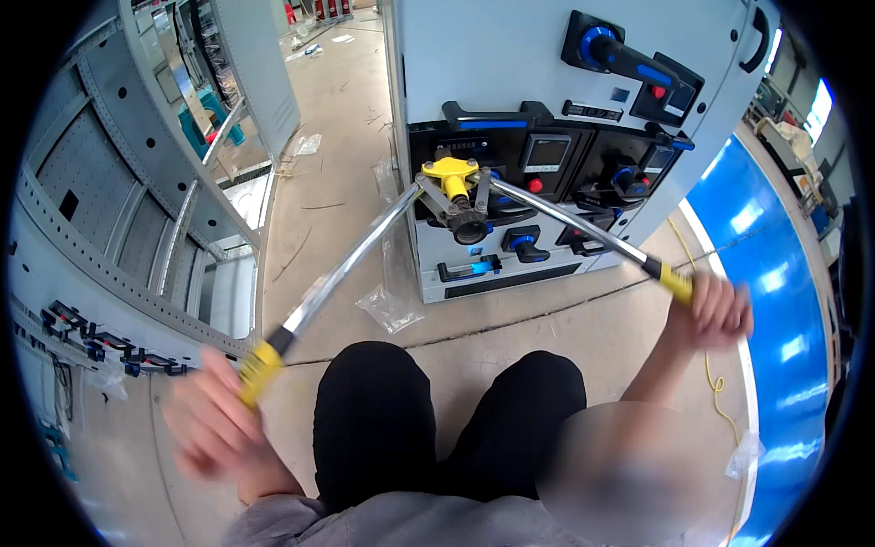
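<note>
A two-handed lever riveter with a yellow head [451, 173] is held out in front of me, its long chrome arms spread wide. My left hand [214, 415], somewhat blurred, is closed round the yellow and black grip of the left arm. The other grip [675, 282] is in my right hand [715, 312], whose fingers wrap its end. A round black knob [468, 227] on the head faces me. Behind the head stands a grey switchgear cabinet [492, 64] with a black front panel; whether the tool's nose touches it is hidden.
An open metal cabinet frame [137, 310] rises at the left. Plastic wrapping [389, 308] lies on the floor before the grey cabinet. A yellow cord [715, 383] runs along the right, beside a shiny blue floor strip [775, 319]. My knees [374, 410] are bent below the tool.
</note>
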Motion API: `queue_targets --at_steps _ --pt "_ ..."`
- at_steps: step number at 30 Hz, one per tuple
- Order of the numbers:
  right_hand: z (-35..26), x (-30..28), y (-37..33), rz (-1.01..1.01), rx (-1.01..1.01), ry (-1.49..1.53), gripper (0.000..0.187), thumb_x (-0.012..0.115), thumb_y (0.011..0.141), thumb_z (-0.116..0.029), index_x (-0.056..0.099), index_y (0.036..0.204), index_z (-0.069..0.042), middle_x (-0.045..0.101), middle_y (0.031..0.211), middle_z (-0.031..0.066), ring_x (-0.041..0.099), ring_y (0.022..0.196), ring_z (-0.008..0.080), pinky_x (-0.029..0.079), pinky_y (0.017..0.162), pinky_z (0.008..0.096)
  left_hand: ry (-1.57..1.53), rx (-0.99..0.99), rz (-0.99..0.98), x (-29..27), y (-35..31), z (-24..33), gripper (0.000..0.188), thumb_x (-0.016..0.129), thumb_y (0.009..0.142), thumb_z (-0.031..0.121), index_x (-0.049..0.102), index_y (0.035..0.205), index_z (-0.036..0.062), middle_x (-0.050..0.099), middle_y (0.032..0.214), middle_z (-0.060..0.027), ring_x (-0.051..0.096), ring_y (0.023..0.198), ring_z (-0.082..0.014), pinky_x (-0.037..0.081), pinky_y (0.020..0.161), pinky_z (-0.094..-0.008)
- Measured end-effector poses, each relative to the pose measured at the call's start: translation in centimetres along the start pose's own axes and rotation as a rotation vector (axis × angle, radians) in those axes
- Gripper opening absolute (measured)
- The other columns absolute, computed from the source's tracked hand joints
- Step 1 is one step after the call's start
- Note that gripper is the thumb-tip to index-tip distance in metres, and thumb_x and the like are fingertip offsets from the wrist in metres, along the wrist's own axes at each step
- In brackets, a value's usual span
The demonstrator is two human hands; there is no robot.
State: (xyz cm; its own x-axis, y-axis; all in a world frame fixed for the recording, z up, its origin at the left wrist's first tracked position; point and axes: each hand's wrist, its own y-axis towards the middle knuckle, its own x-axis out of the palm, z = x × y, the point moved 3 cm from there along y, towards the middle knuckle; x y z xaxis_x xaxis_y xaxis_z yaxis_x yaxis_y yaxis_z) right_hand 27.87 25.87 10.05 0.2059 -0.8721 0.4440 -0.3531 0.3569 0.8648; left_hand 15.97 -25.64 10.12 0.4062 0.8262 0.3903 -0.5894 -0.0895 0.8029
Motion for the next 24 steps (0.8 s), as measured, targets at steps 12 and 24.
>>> queue_targets --at_steps 12,24 --pt "3.2 4.8 3.0 -0.304 0.111 0.244 0.043 0.054 0.094 -0.020 0.041 0.053 -0.022 0.042 0.040 -0.0083 0.035 0.034 0.0050 0.037 0.047 0.0216 -0.264 0.181 -0.798 1.5 4.4 -2.0 0.038 0.057 0.090 0.020 0.056 0.053 0.0120 0.054 0.049 -0.0001 0.055 0.043 -0.0177 0.050 0.049 -0.0332" --pt "7.6 20.0 -7.7 -0.730 -0.146 -0.250 0.041 0.053 0.101 -0.024 0.070 0.068 -0.007 0.061 0.059 0.0058 0.056 0.045 0.0184 0.053 0.052 0.0310 0.140 0.343 -0.824 13.7 -5.0 -1.8 0.025 0.067 0.085 0.023 0.060 0.068 0.0069 0.055 0.066 -0.0042 0.056 0.057 -0.0205 0.055 0.068 -0.0370"
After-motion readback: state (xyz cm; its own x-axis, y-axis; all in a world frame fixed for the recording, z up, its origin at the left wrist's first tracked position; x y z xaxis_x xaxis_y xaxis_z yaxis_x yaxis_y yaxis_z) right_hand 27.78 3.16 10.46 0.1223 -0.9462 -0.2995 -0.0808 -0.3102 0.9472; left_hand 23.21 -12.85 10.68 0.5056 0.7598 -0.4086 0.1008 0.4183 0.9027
